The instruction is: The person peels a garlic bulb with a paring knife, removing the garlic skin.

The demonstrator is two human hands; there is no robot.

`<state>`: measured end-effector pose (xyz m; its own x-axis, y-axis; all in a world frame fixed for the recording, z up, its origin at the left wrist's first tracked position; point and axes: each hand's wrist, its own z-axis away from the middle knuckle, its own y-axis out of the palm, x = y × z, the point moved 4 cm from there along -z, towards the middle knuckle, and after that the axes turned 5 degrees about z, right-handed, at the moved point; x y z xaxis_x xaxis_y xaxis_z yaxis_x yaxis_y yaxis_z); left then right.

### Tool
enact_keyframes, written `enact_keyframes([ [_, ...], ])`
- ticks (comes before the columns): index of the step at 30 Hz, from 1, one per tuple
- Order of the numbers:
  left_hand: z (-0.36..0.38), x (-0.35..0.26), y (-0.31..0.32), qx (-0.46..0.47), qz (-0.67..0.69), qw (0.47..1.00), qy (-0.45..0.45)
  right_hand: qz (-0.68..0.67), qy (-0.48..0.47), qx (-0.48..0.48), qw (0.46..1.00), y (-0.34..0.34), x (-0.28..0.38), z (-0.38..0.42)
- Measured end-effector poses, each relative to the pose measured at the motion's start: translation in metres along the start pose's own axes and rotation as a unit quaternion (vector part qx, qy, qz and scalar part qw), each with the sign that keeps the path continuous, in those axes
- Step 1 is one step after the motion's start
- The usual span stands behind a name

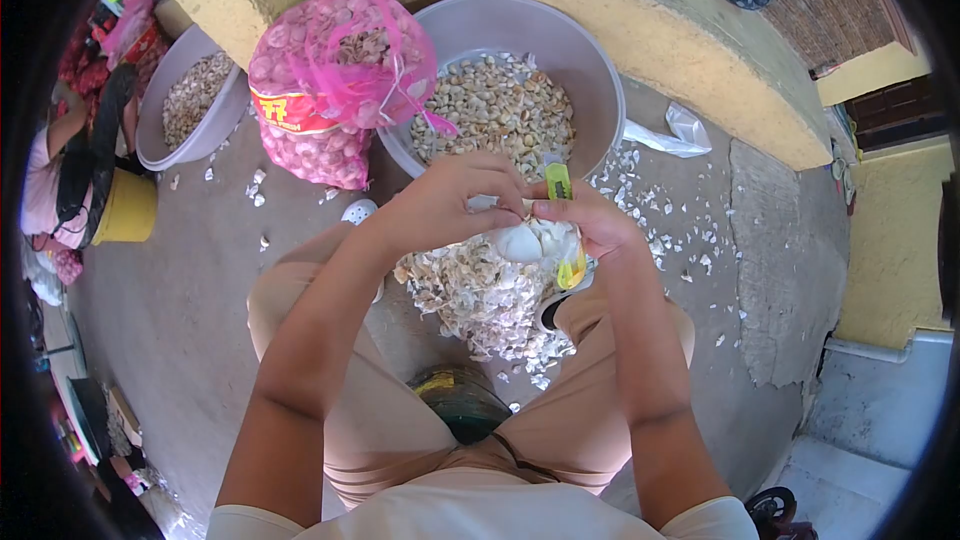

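Note:
Both my hands meet over a heap of papery peels between my legs. My right hand holds a yellow-green cutter together with a pale garlic bulb, its fingers closed around them. My left hand pinches at the bulb's upper side, with a pale bit of skin at its fingertips. Just beyond my hands stands a grey basin part filled with loose garlic cloves.
A pink mesh sack of garlic leans beside the basin. Another basin of cloves stands at the left, near a seated person and a yellow bucket. A low wall curves behind; peels litter the floor.

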<state>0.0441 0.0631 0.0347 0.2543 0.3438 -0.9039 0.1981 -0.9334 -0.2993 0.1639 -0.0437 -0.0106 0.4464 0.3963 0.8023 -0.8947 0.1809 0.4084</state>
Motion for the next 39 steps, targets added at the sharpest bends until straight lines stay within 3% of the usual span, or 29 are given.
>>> enact_keyframes([
  [8, 0.003, 0.002, 0.01, 0.005, -0.053, 0.998, 0.04, -0.077, 0.019, -0.005, 0.997, -0.002, -0.01, -0.006],
  [11, 0.005, -0.004, 0.002, -0.014, -0.076, 0.996, 0.046, -0.106, 0.018, -0.081, 0.991, -0.008, -0.001, -0.003],
  [17, 0.01, 0.005, -0.005, -0.007, -0.063, 0.998, 0.002, -0.108, 0.012, -0.016, 0.994, -0.014, 0.011, 0.002],
  [20, 0.01, -0.005, -0.005, -0.1, 0.01, 0.994, -0.035, -0.093, 0.005, -0.074, 0.993, -0.004, 0.017, 0.007],
  [23, 0.007, -0.006, 0.0, -0.066, -0.111, 0.991, 0.022, -0.093, -0.005, -0.085, 0.992, -0.009, 0.012, 0.004],
  [29, 0.008, -0.001, -0.001, -0.088, -0.066, 0.993, 0.044, -0.095, 0.008, -0.082, 0.992, -0.011, 0.011, 0.006],
  [32, 0.008, -0.005, -0.004, -0.11, -0.075, 0.991, 0.022, -0.096, -0.009, -0.108, 0.989, -0.001, 0.015, 0.007],
  [35, 0.009, -0.006, -0.006, -0.111, -0.145, 0.983, -0.002, -0.082, -0.038, -0.195, 0.977, -0.013, 0.008, 0.0],
  [38, 0.012, 0.003, -0.003, -0.025, -0.116, 0.993, -0.012, -0.202, -0.118, -0.056, 0.971, -0.043, 0.014, -0.006],
  [39, 0.013, 0.012, 0.001, 0.007, -0.132, 0.99, -0.04, -0.176, -0.115, -0.09, 0.973, -0.047, 0.015, -0.003],
])
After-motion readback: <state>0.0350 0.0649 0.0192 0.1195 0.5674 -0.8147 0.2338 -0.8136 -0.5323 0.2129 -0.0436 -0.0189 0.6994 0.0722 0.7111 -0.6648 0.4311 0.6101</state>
